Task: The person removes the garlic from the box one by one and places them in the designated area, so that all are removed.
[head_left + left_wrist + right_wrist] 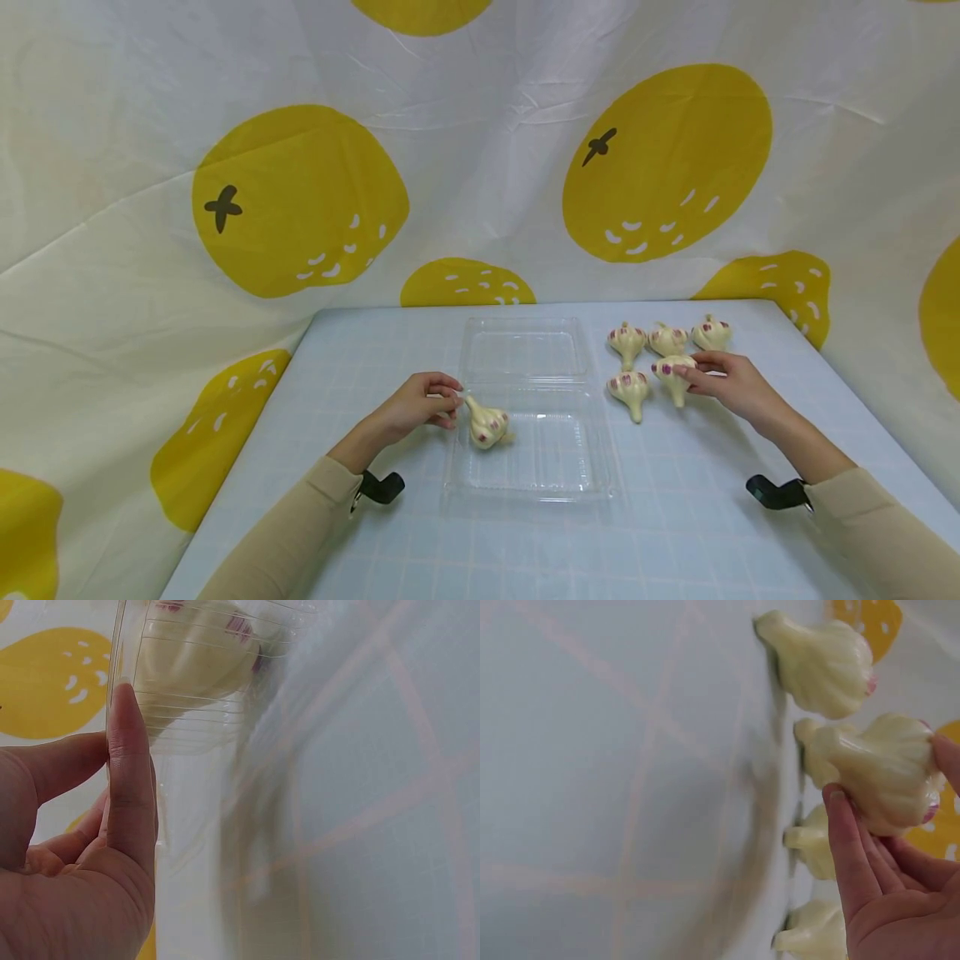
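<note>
A clear plastic clamshell box (525, 493) lies unfolded on the table, its lid (525, 322) toward the back. One garlic bulb (489, 427) sits in the base at its left side, neck tilted toward the rim. My left hand (422, 406) pinches the box's left rim between thumb and fingers (129, 780), beside that bulb. At the right, my right hand (731, 383) grips another garlic bulb (889, 772) between thumb and fingertips, its neck pointing down toward me. The held bulb overlaps part of the bulb behind it in the right wrist view.
Several more garlic bulbs stand by the right hand: a front-left one (630, 392) and a back row with a left bulb (627, 340), a middle bulb (667, 337) and a right bulb (711, 332). A lemon-print cloth (480, 167) hangs behind the pale checked table (360, 533).
</note>
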`<action>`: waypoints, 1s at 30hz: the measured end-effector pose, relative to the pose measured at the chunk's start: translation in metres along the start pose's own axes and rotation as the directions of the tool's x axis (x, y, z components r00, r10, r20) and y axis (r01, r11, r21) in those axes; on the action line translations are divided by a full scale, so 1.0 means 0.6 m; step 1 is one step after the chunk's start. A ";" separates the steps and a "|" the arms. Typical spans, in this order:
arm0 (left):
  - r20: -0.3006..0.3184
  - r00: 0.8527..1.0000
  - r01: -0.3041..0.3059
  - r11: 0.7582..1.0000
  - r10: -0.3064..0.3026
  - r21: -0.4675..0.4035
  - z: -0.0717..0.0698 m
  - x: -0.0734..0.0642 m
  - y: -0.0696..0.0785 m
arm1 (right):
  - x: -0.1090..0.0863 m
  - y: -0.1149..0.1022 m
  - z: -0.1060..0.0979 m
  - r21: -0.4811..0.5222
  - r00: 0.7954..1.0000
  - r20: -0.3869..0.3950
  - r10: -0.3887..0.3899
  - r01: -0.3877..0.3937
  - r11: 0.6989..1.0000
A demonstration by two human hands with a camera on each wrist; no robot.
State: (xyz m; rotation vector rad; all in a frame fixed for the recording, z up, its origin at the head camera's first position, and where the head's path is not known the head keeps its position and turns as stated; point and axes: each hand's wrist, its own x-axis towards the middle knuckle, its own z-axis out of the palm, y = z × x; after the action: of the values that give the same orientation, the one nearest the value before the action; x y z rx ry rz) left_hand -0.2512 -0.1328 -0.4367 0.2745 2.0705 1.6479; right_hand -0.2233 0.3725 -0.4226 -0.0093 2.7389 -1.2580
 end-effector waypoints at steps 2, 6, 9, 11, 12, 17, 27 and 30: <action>-0.002 1.000 -0.001 1.000 0.001 0.001 0.000 0.000 0.000 | 0.001 0.007 -0.001 0.006 1.000 0.008 0.010 -0.010 1.000; -0.005 1.000 0.000 1.000 0.000 0.004 0.000 -0.001 0.000 | 0.005 0.021 -0.001 0.013 0.999 0.020 0.027 -0.028 1.000; -0.007 1.000 0.003 1.000 -0.003 0.008 0.000 -0.001 0.000 | 0.008 0.029 -0.001 -0.007 0.999 0.023 0.038 -0.038 0.999; -0.006 1.000 0.004 1.000 -0.004 0.010 0.000 0.000 0.000 | 0.009 0.034 -0.002 -0.024 0.999 0.023 0.046 -0.046 0.999; -0.006 1.000 0.004 1.000 -0.004 0.012 0.000 0.000 0.000 | 0.010 0.036 -0.003 -0.031 0.998 0.023 0.052 -0.052 0.998; -0.004 1.000 0.002 1.000 -0.002 0.011 0.000 0.001 -0.001 | 0.015 0.045 -0.005 -0.050 0.993 0.025 0.115 -0.113 0.992; -0.012 1.000 0.009 1.000 -0.009 0.011 0.000 0.002 -0.003 | 0.018 0.045 0.000 -0.060 0.986 0.050 0.157 -0.154 0.986; -0.013 1.000 0.009 1.000 -0.009 0.011 0.001 0.002 -0.003 | 0.019 0.043 0.003 -0.064 0.987 0.062 0.147 -0.143 0.988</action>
State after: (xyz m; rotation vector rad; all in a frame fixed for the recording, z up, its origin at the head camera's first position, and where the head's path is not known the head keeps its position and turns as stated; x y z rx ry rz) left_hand -0.2520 -0.1323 -0.4388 0.2579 2.0876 1.6377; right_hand -0.2329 0.3874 -0.4446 0.1379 2.6652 -1.1171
